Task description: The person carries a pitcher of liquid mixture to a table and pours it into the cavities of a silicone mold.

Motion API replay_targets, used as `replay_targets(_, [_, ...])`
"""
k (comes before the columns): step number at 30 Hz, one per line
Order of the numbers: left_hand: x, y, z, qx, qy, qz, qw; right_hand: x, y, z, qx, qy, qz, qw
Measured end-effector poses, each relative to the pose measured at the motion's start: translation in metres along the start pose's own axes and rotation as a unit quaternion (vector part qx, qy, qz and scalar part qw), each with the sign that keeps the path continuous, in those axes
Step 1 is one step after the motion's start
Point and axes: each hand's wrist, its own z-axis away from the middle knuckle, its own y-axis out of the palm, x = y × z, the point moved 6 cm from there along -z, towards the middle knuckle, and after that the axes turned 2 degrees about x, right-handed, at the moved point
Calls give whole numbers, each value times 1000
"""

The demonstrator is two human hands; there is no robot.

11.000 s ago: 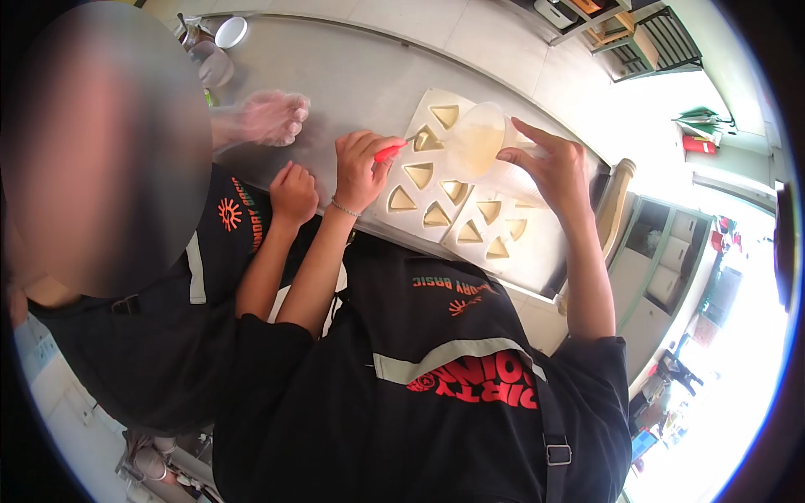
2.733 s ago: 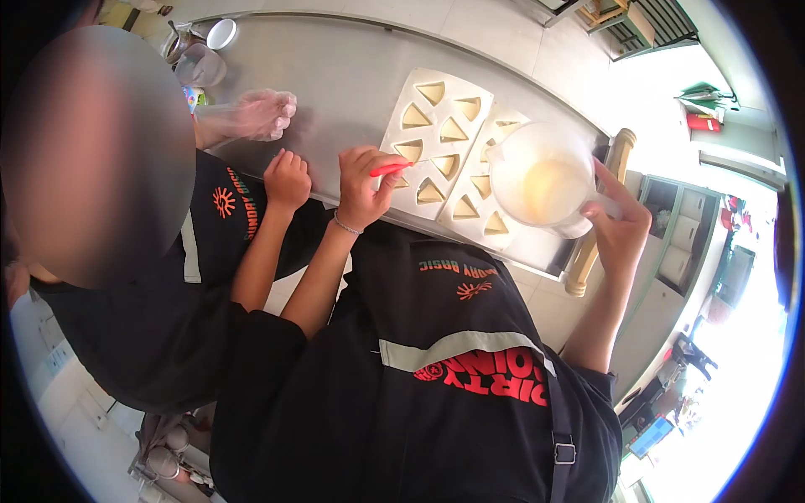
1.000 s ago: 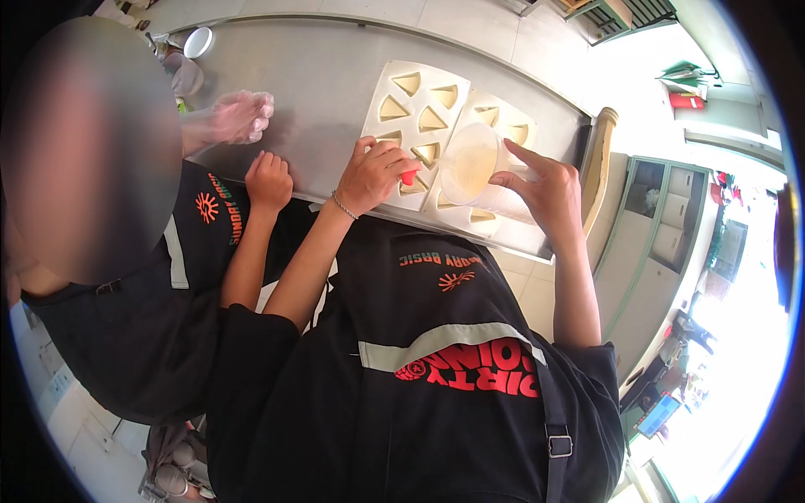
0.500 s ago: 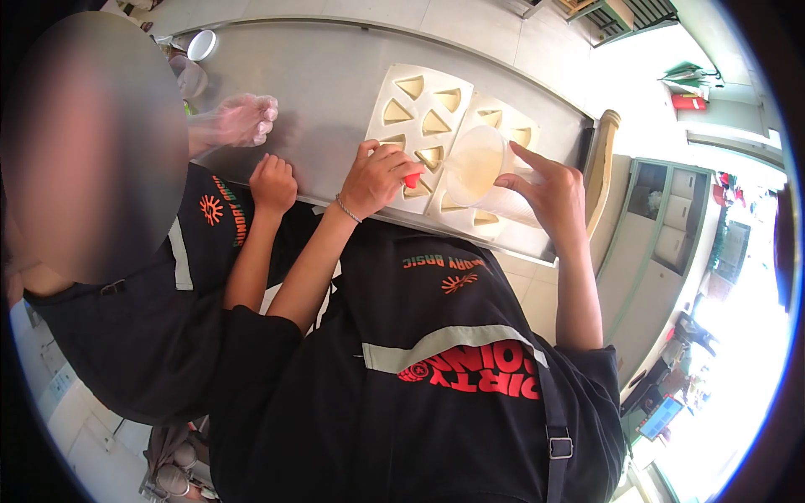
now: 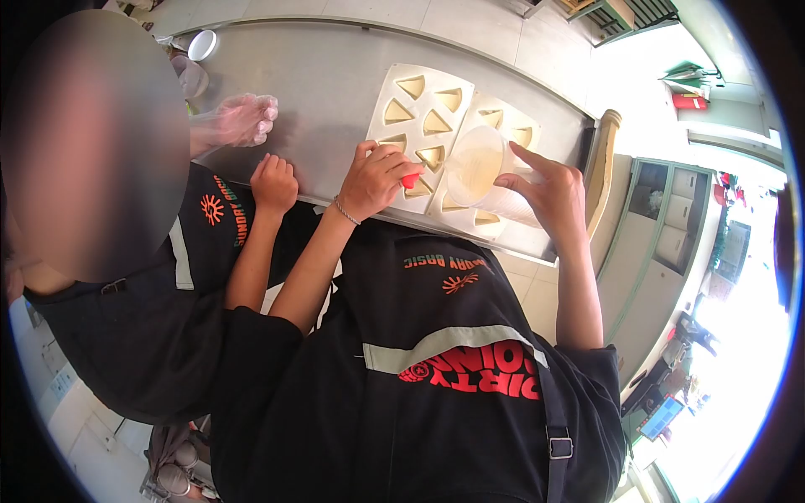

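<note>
Our left hand point(image 5: 373, 180), a bracelet point(image 5: 347, 211) at its wrist, has its fingers closed around the red handle point(image 5: 411, 179) of a small tool; the tool's tip is too small to make out. Our right hand point(image 5: 549, 186) is clamped on a clear jug point(image 5: 478, 163), thumb and fingers apart on its side near the rim. The jug tilts toward our left hand, pale liquid inside, above the line where two white moulds meet; we cannot tell whether any is running out. The left mould point(image 5: 417, 116) and the right mould point(image 5: 471, 118) lie side by side on a metal table point(image 5: 310, 75), both with wedge-shaped hollows; the jug and our hands cover part of them.

To our left stands a co-worker in a black apron. Their gloved hand point(image 5: 247, 120) is over the table, and their bare hand point(image 5: 274, 184) is curled at its near edge. Past them, near the far corner, we see a white lid point(image 5: 202, 45) beside a clear cup point(image 5: 193, 80).
</note>
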Motion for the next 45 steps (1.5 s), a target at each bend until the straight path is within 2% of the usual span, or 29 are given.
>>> replay_targets(27, [-2,-9,5,-59,-7,-17,998,-2,-1,4,-15,-16,-9,1000])
replay_targets(36, [-6,-7,-2,-52,-6,16,998,-3,-1,3,-14,-14,-10,1000])
replay_targets(45, [-11,0,-19,9,46,7,999,-4,-3,4,-28,-24,-26,999])
